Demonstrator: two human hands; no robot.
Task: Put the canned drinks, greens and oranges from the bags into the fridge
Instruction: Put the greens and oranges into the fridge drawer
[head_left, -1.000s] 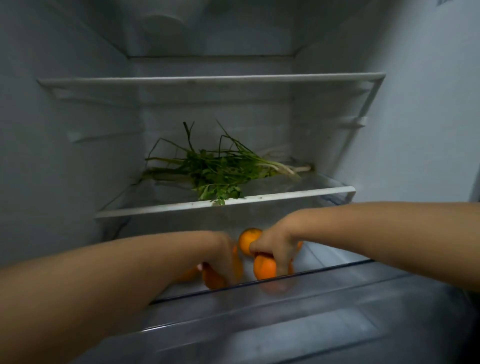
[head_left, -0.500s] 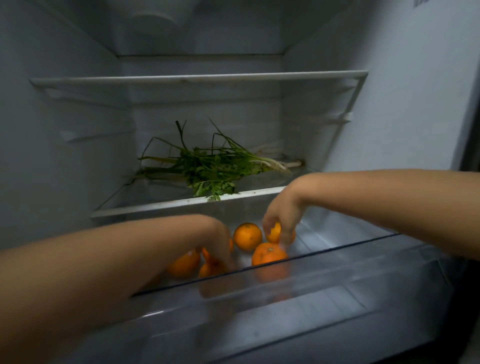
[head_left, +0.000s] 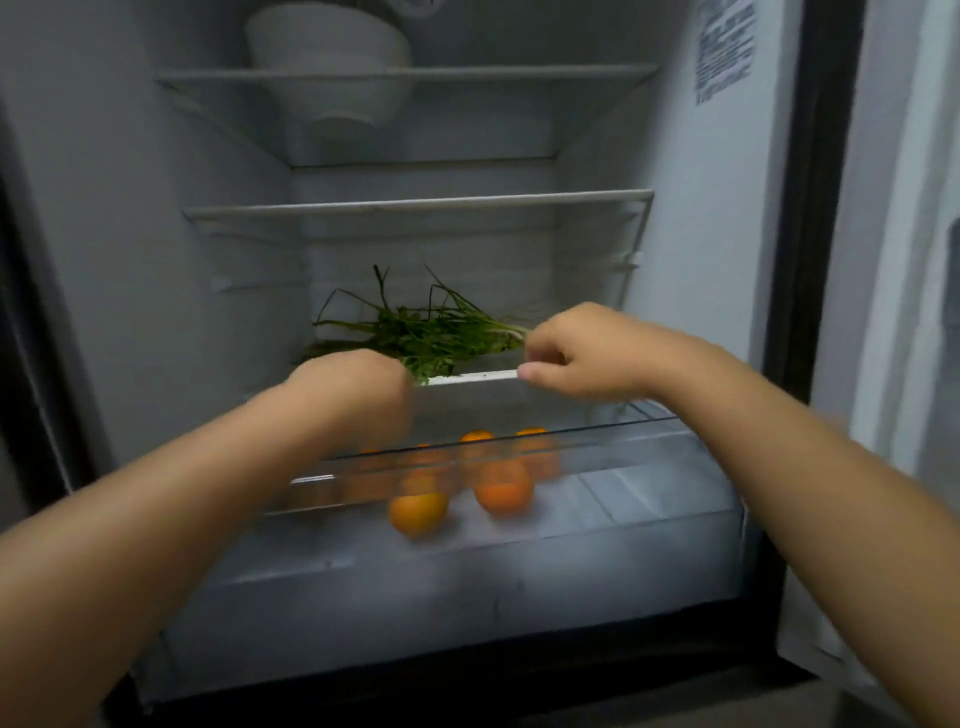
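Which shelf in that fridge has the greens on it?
The lowest shelf, just above the drawer of oranges, holds the greens; the top shelf holds bowls.

Bunch of leafy green stalks (head_left: 431, 338) lying on the white-edged glass shelf (head_left: 475, 376), round orange fruits (head_left: 498, 486) sitting below it in the clear plastic drawer (head_left: 649, 431), stacked pale bowls (head_left: 327, 57) standing on the top shelf (head_left: 519, 73), both hands hovering before the greens' shelf

Home kitchen, open fridge (head_left: 717, 218), stored bowl (head_left: 327, 57)
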